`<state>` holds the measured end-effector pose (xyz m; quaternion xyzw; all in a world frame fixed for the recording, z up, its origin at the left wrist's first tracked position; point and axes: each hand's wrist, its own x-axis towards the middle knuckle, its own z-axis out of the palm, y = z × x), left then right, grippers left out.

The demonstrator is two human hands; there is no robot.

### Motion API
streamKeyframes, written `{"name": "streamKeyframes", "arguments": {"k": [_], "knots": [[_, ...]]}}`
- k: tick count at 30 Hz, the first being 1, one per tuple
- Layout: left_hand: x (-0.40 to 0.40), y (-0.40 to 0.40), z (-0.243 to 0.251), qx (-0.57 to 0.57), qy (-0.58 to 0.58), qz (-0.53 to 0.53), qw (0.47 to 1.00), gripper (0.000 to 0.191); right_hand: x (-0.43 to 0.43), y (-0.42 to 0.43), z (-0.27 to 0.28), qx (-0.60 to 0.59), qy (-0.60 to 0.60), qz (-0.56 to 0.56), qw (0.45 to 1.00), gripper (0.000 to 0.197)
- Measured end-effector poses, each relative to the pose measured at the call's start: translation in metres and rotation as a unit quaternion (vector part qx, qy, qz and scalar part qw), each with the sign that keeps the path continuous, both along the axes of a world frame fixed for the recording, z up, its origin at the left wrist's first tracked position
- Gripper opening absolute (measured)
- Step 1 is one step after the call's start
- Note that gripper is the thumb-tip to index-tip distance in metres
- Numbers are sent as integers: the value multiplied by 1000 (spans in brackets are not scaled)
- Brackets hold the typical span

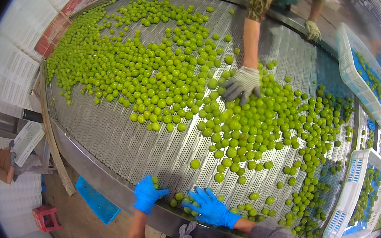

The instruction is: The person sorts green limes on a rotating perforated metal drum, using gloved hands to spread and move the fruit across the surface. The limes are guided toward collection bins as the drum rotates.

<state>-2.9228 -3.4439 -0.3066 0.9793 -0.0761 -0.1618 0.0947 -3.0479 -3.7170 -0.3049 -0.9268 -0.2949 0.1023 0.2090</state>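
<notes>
Round green fruits (167,76) lie spread over a perforated metal conveyor (108,137). My left hand (148,194), in a blue glove, rests at the near edge of the conveyor, with a green fruit beside its fingertips; whether it grips that fruit I cannot tell. To the right, my right hand (211,208), also blue-gloved, is spread with its fingers apart over several green fruits by the same edge. Its palm faces down, and part of the fruit beneath is hidden.
Across the conveyor, a co-worker's gloved hand (244,82) touches the fruit; their other hand (312,30) is at the far rim. White plastic crates (359,166) holding fruit stand at the right. A wooden board (51,136) and blue tray (96,200) lie left, near a red stool (45,218).
</notes>
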Motion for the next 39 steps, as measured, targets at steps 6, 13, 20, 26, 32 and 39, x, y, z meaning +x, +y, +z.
{"name": "streamKeyframes", "arguments": {"k": [6, 13, 20, 26, 32, 39], "knots": [[-28, -37, -50, -89, -47, 20, 995, 45, 4, -9, -19, -29, -45, 15, 998, 61], [-22, -132, 3, -118, -126, -75, 982, 83, 103, -84, -8, -34, -90, -264, 960, 65], [-44, -44, 9, 42, -62, -22, 997, 51, 8, -60, 17, 34, -31, -117, 992, 72], [-59, -55, -15, 92, 25, -106, 990, 48, -89, -67, -24, 5, 2, 36, 999, 54], [-67, -77, -48, 25, -9, -84, 996, 42, -32, -138, -35, -60, -56, -48, 995, 66], [-69, -74, -30, 93, -57, 36, 993, 55, 1, -162, -28, -73, -164, -252, 951, 65]]}}
